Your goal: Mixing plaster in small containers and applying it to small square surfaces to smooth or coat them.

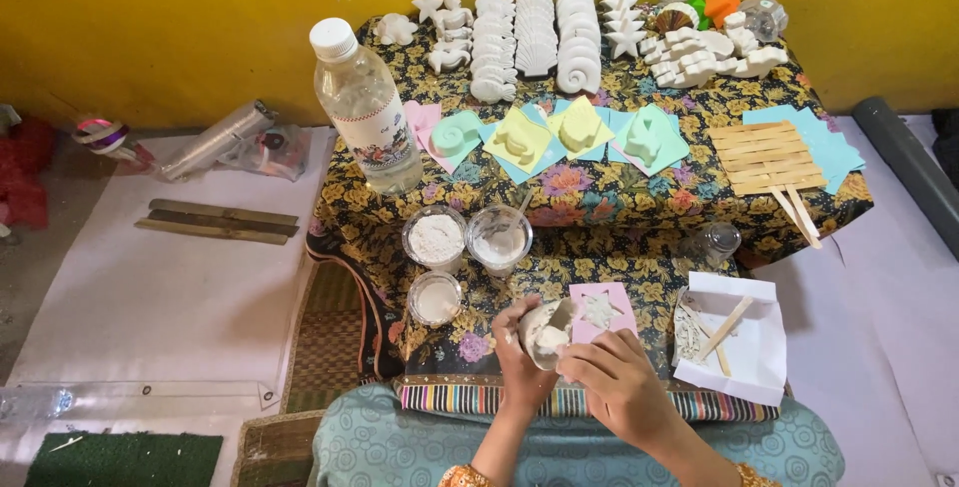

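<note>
Left hand cups a small plaster-smeared cup, tilted for access; right hand (fingers pinched at its rim) scrapes beside the pink star mould.

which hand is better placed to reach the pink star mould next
Right, probably: the right hand sits just below the pink star mould, while the left hand is wrapped around the small cup.

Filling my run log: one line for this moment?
left hand: holds small cup | right hand: at cup | pink star mould: beside

hands holding cup, star mould
</note>
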